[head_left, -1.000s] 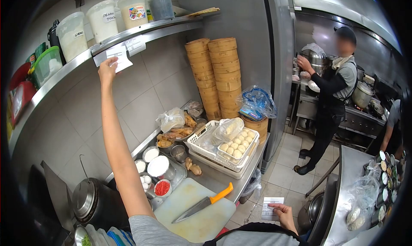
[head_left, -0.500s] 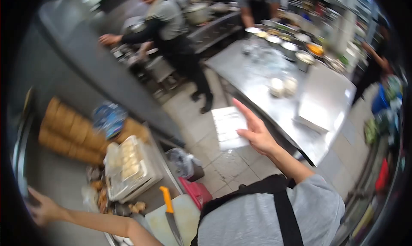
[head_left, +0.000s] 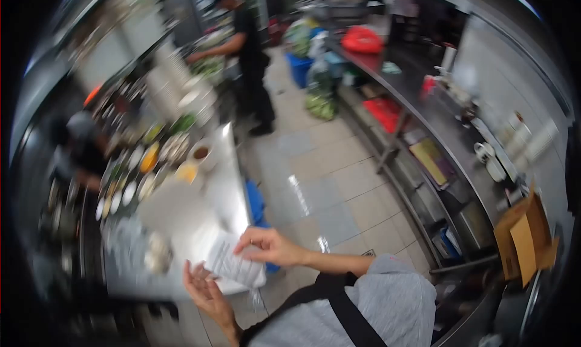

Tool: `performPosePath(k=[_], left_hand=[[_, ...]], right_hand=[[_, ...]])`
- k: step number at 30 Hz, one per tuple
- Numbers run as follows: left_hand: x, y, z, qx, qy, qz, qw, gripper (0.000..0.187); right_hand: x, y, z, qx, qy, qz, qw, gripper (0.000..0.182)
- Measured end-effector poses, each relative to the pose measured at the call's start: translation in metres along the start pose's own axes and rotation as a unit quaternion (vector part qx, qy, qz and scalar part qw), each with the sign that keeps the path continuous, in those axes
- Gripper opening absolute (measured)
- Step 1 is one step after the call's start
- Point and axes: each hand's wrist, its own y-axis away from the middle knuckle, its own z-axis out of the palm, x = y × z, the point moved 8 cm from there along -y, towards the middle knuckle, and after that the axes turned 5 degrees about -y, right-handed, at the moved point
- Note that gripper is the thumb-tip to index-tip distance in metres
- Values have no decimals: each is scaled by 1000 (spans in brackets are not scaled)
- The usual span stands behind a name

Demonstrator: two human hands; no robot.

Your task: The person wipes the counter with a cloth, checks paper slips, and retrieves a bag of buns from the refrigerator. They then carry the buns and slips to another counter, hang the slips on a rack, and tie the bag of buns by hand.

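Observation:
A white paper slip (head_left: 233,261) with printed lines is in front of my chest, over the near corner of the metal table in this view. My right hand (head_left: 271,248) pinches its upper right edge between thumb and fingers. At the slip's left edge is my left hand (head_left: 209,294), its fingers apart and slightly curled, palm turned up. Below the slip, a bit of clear plastic (head_left: 256,298) shows. Motion blur makes the print unreadable.
The metal table (head_left: 233,186) bears several bowls, white round items (head_left: 158,253) and plastic wrap. One person (head_left: 245,56) stands beyond it, another (head_left: 85,144) at left. A steel counter (head_left: 417,96) with shelves runs along the right, near an open cardboard box (head_left: 525,238).
My view has swung right, away from the cutting board and knife. My left hand has come from the far left to the slip, which my right hand still holds.

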Motion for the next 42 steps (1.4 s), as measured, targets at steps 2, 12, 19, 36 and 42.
performPosePath(k=[2, 12, 19, 36, 42], left_hand=[[-20, -13, 98, -78, 111, -97, 986, 51], [0, -35, 415, -381, -5, 120, 917, 31], [-31, -65, 540, -462, -66, 198, 862, 21], [48, -125, 902, -628, 62, 431, 644, 23], [55, -123, 1011, -635, 39, 424, 645, 25]], right_hand=[[-23, 23, -69, 36, 90, -1, 995, 33], [-138, 166, -285, 378, 432, 31, 818, 40], [-225, 162, -400, 463, 531, -36, 708, 41], [-568, 252, -730, 610, 613, -201, 459, 57], [-715, 312, -854, 625, 557, -278, 470, 54]])
